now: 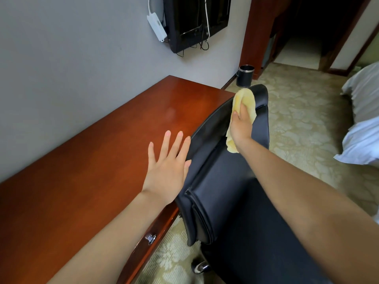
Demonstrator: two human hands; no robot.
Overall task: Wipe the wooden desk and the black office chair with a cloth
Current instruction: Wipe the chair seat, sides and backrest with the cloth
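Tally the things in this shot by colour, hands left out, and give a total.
Black: 3 (office chair, waste bin, wall-mounted TV)
Yellow: 1 (cloth)
Red-brown wood: 1 (desk)
White: 2 (power strip, bedding)
Total: 7

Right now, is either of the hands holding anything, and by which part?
The right hand presses the yellow cloth against the black office chair, gripping it around its middle. The left hand is open, holding nothing.
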